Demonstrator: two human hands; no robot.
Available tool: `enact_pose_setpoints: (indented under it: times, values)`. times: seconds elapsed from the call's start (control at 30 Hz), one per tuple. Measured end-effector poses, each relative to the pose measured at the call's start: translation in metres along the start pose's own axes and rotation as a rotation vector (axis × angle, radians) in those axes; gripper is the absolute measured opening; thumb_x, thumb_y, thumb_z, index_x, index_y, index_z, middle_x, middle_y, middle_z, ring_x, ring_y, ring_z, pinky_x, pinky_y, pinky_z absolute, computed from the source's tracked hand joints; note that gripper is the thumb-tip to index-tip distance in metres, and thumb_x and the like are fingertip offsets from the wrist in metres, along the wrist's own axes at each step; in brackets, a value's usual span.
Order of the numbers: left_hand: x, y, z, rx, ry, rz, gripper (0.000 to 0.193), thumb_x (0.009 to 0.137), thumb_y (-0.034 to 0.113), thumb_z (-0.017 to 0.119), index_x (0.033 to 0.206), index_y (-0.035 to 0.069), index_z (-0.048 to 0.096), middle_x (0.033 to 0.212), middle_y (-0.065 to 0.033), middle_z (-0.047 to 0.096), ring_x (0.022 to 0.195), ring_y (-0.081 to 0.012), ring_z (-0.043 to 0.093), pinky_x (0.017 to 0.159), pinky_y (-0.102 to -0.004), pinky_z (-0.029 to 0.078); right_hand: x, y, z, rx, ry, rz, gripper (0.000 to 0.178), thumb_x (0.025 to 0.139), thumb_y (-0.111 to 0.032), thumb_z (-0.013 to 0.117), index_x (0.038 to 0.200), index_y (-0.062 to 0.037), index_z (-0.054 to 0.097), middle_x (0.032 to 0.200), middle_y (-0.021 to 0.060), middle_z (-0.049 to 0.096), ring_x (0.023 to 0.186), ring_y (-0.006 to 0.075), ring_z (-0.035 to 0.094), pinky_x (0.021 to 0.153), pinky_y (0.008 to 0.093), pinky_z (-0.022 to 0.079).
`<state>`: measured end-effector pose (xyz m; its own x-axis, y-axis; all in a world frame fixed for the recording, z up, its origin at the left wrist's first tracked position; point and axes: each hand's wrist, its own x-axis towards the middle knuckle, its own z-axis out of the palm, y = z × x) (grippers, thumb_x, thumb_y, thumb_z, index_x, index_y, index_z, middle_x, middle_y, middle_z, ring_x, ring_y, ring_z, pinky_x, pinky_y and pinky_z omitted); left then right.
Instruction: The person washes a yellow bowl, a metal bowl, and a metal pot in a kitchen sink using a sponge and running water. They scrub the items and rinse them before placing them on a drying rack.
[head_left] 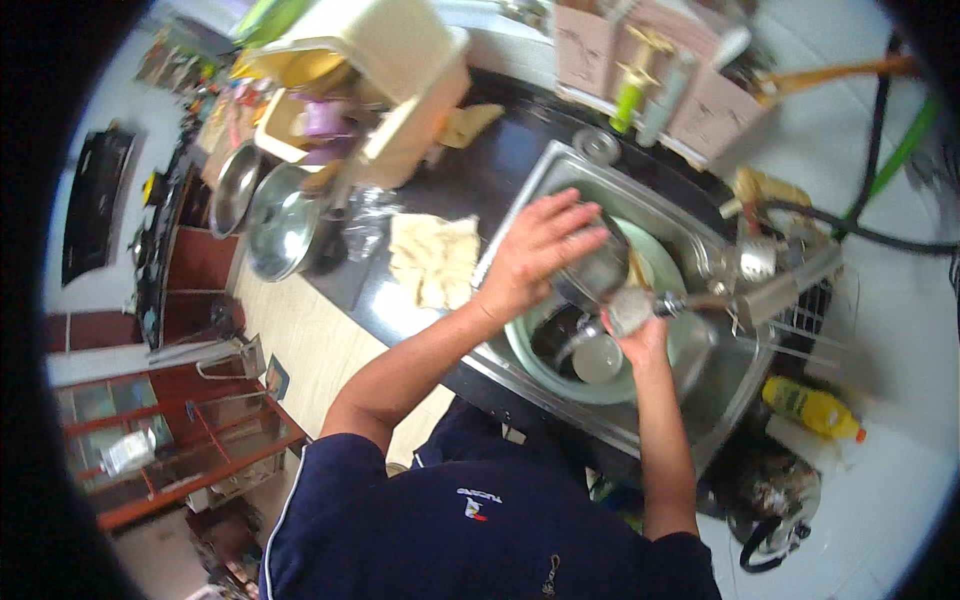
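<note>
White lettering [480, 494] (small emblem [473, 510] just beside it) on navy shirt [400, 535].

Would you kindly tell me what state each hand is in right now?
Left hand: open, fingers extended beside a grayish bowl; contact is unclear.
Right hand: near the faucet tip; blur hides whether it holds anything.

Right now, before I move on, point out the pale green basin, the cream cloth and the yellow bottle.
Pale green basin [664, 264]: head view, upper-right inner wall.
Cream cloth [436, 258]: head view, middle of its upper face.
Yellow bottle [812, 406]: head view, middle of its body.
</note>
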<state>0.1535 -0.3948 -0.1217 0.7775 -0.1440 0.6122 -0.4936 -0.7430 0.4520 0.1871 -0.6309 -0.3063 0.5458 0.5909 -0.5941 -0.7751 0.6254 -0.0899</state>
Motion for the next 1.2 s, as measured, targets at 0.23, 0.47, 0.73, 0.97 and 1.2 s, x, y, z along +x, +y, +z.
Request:
enact_pose_setpoints:
  times: [0.23,0.47,0.73,0.97,1.2]
  values:
    - [0.034,0.005,-0.12,0.095,0.213,0.15,0.04,0.067,0.008,0.065,0.107,0.013,0.064,0.117,-0.0103,0.06,0.111,-0.0316,0.055,0.095,-0.047,0.038,-0.007,0.008,0.002,-0.037,0.217,-0.059,0.043,0.084,-0.045,0.052,0.104,-0.0072,0.055,0.099,0.0103,0.058,0.094,0.0331,0.055,0.075,0.0452,0.048]
    - [0.004,-0.117,-0.304,0.515,0.493,0.011,0.035,0.072,-0.007,0.06,0.105,0.004,0.064,0.114,-0.0147,0.059,0.108,-0.0278,0.057,0.093,-0.0336,0.045,-0.026,0.026,0.009,-0.018,0.379,-0.213,0.044,0.082,-0.045,0.053,0.105,-0.0073,0.053,0.094,0.0118,0.059,0.085,0.0344,0.058,0.069,0.0448,0.049]
    - [-0.092,-0.346,-0.47,0.744,0.493,-0.595,0.043,0.072,-0.003,0.044,0.111,0.006,0.061,0.101,-0.0164,0.064,0.09,-0.0256,0.063,0.082,-0.0321,0.049,-0.013,0.055,0.011,0.017,0.385,-0.315,0.046,0.082,-0.046,0.054,0.109,-0.0087,0.052,0.099,0.0128,0.057,0.088,0.0338,0.056,0.072,0.0448,0.048]
    - [-0.031,-0.429,-0.45,-0.059,0.395,-1.215,0.03,0.077,0.014,0.046,0.101,0.001,0.057,0.074,-0.0151,0.06,0.055,-0.0285,0.062,0.046,-0.0365,0.054,-0.018,0.061,0.049,0.084,0.572,-0.413,0.043,0.084,-0.042,0.054,0.11,-0.0082,0.05,0.101,0.0118,0.056,0.088,0.0352,0.056,0.073,0.0483,0.049]
    - [-0.055,-0.568,-0.395,-0.505,0.432,-1.218,0.03,0.082,0.03,0.057,0.096,0.004,0.057,0.085,-0.0148,0.061,0.069,-0.0273,0.064,0.052,-0.0382,0.054,-0.019,0.071,0.058,0.003,0.49,-0.42,0.042,0.081,-0.038,0.059,0.11,-0.0086,0.051,0.099,0.012,0.058,0.091,0.0341,0.056,0.072,0.0466,0.05]
